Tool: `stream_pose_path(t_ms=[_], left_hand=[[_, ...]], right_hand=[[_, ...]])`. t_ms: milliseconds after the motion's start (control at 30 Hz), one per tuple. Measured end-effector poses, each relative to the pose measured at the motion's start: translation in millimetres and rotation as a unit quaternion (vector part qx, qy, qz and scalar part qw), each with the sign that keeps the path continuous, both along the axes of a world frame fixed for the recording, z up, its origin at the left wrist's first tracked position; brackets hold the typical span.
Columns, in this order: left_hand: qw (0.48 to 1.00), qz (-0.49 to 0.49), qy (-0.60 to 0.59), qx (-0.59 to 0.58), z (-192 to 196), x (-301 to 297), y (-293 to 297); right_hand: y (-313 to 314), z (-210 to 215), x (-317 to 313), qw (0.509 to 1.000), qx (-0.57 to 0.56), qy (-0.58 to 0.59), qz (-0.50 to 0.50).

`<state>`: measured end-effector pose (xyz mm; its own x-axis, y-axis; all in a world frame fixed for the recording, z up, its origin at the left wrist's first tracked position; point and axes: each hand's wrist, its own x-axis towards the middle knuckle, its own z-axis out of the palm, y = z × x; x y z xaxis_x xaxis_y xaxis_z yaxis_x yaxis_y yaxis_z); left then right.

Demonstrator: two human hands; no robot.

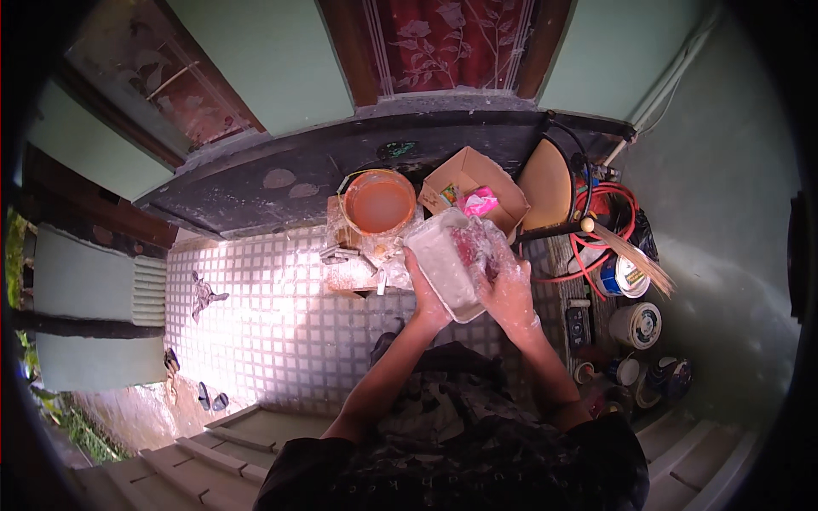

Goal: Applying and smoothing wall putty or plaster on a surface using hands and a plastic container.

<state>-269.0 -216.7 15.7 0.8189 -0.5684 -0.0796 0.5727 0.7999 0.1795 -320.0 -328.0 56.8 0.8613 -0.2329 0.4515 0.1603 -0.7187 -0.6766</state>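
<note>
A whitish rectangular tub point(441, 266), smeared with pale paste, is held tilted in front of my chest. My left hand point(425, 295) is closed around its left side and lower edge, thumb along the wall. On the tub's right side lies crumpled clear plastic point(480, 244) with a reddish patch under it. My right hand point(509, 296), coated in white residue, is closed on this plastic against the tub; its fingertips are partly hidden. Beyond the tub stands an orange bucket point(380, 203) holding cloudy liquid.
An open cardboard box point(505, 198) with a pink packet point(479, 201) sits behind the tub. To the right are a coiled red hose point(632, 209), a bundle of straw bristles point(635, 255) and several paint pails point(636, 325). Sandals point(212, 397) lie at the left on tiled floor.
</note>
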Motion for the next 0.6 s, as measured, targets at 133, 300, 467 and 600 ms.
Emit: stream_pose_path(t_ms=[133,300,467,600], left_hand=[[0.999,0.032,0.010,0.036,0.9,-7.9,13.5],[0.995,0.075,0.011,0.069,1.9,-18.0,25.5],[0.987,0.106,0.032,0.120,1.3,-24.9,45.7],[0.991,0.114,0.028,0.070,10.1,-27.3,67.9]], right_hand=[[-3.5,12.5,9.0,0.998,0.028,0.023,0.042],[20.5,-10.2,5.8,0.993,-0.017,0.050,0.106],[48.7,-8.7,-0.7,0.987,-0.036,0.030,0.156],[57.9,1.9,-0.4,0.991,-0.044,0.044,0.115]])
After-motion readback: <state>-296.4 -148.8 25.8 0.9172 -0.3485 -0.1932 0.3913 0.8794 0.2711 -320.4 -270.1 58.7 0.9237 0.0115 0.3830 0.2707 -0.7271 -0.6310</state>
